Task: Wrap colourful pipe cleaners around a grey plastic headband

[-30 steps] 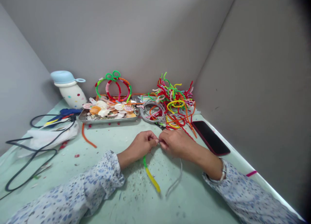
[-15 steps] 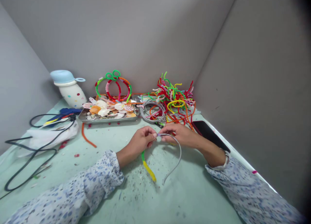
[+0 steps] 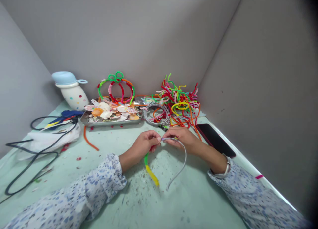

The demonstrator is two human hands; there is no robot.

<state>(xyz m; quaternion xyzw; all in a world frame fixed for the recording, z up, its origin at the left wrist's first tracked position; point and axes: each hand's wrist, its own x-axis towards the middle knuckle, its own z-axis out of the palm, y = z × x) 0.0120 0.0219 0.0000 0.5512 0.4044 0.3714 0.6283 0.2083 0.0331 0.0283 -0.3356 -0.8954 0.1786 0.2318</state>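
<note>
Head view: gray wire over the middle of the table, left hand pinching it finger-to-thumb at a purple bit, right hand pinching just beside. Green-and-yellow strip hangs below left hand. Phone near table's right edge; tray toward back edge.

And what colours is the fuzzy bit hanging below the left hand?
The fuzzy bit is green on top, yellow below, seen best in the head view.

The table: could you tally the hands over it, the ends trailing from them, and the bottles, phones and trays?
Hands: 2 (left hand, right hand)
Trailing ends: 2 (yellow end, grey end)
Bottles: 1
Phones: 1
Metal trays: 1
Total: 7
</note>
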